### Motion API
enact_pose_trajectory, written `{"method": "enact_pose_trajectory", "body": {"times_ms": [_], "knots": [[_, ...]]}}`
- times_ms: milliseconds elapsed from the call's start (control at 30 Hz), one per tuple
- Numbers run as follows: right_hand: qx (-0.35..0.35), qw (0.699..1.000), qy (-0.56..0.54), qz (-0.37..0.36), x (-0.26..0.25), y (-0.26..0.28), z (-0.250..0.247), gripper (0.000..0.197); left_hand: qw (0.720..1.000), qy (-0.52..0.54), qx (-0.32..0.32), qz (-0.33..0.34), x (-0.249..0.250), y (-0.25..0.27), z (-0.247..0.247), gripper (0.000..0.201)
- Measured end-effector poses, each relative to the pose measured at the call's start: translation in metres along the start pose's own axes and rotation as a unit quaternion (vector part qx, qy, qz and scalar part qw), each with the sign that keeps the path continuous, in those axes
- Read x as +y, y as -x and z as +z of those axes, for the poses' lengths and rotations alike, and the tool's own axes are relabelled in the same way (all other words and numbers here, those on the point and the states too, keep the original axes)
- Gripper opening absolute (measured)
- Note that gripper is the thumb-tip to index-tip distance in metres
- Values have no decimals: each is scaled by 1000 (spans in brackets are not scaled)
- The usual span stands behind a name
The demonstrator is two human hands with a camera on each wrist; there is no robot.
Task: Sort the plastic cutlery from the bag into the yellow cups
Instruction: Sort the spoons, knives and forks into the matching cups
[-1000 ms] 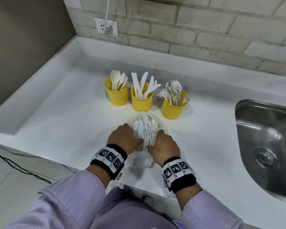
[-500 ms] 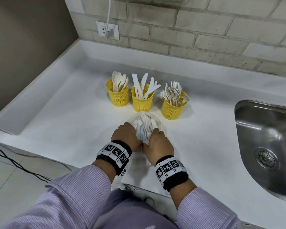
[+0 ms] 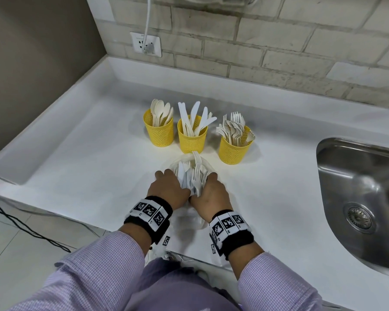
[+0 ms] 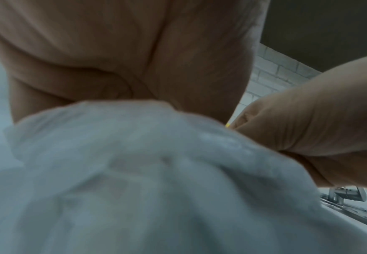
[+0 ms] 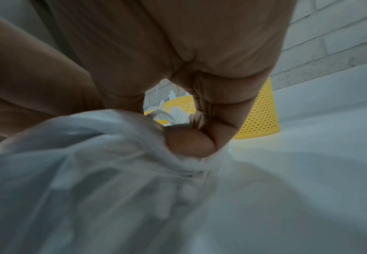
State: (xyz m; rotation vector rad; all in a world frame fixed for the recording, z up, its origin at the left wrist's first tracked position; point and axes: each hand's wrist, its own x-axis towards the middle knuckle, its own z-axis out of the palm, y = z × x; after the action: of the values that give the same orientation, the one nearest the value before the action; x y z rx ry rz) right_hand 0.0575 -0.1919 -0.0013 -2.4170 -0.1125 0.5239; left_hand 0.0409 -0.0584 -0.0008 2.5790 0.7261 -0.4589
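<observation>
Both hands meet at the near edge of a white desk (image 3: pixel 81 158), the left hand (image 3: pixel 169 189) and the right hand (image 3: pixel 211 195) side by side, each with fingers curled into a clear plastic bag (image 3: pixel 193 221) and gripping its gathered film. From the head view, white forks and knives (image 3: pixel 194 173) poke out of the bag's open mouth between the two hands, pointing away from the person. Just beyond stand three yellow cups in a row: the left cup (image 3: pixel 158 133) holds spoons, the middle cup (image 3: pixel 191 140) holds knives, the right cup (image 3: pixel 234 150) holds forks. A steel sink (image 3: pixel 359 194) lies well to the right, and a wall socket (image 3: pixel 146 44) sits on the brick wall behind. Black bands with square markers wrap both wrists above lilac sleeves. The left wrist view, very close and blurred, shows what the head view hides: the left palm (image 4: pixel 121 56) pressed over bunched bag film (image 4: pixel 156 180), with the right hand (image 4: pixel 308 123) beside it. The right wrist view shows the right hand's fingers (image 5: pixel 224 110) folded down and a fingertip (image 5: pixel 189 144) dug into the film (image 5: pixel 95 171); through the gap under the palm, cutlery tips and a yellow cup (image 5: pixel 261 116) appear.
</observation>
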Motion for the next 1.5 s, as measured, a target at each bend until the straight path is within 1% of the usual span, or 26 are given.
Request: {"method": "enact_pose_trajectory", "body": {"times_ms": [167, 267, 333, 400, 500, 567, 633, 733, 900, 1100, 1200, 1300, 1400, 1500], "knots": [[20, 999, 31, -22, 4, -3, 6, 61, 1000, -27, -6, 14, -3, -3, -1, 63], [18, 999, 43, -27, 6, -7, 6, 63, 999, -23, 2, 33, -2, -2, -3, 53], [28, 999, 26, -30, 6, -7, 6, 61, 999, -4, 11, 37, 0, 0, -5, 48], [36, 999, 3, -32, 6, -5, 5, 57, 999, 16, 20, 35, 1, 2, -5, 49], [43, 998, -34, -34, 7, -5, 5, 44, 998, 43, 30, 32, 1, 2, -4, 55], [51, 996, -60, -39, 9, -6, 3, 34, 996, 77, 30, 31, 1, 3, -2, 55], [47, 995, -83, -35, 10, -8, 2, 28, 992, 118, 23, 31, 1, 3, -1, 54], [35, 994, -95, -29, 14, -11, 4, 27, 989, 143, 9, 33, 1, 3, -1, 53], [33, 993, -109, -15, 17, -13, 4, 29, 984, 176, 11, 20, -4, 1, 1, 46], [24, 996, -81, -39, 11, -11, 6, 34, 975, 218, -1, 29, -4, 2, 4, 43], [28, 996, -66, -53, 8, -12, 5, 31, 971, 235, -12, 32, -4, 3, 5, 45], [36, 994, -92, -51, 11, -12, 6, 26, 963, 267, -14, 43, -5, 4, 8, 49], [48, 990, -126, -44, 15, -11, 5, 26, 952, 300, -8, 60, -5, 5, 7, 51], [41, 987, -149, -50, 18, -9, 2, 22, 940, 328, -28, 88, -4, 4, 6, 46]]}}
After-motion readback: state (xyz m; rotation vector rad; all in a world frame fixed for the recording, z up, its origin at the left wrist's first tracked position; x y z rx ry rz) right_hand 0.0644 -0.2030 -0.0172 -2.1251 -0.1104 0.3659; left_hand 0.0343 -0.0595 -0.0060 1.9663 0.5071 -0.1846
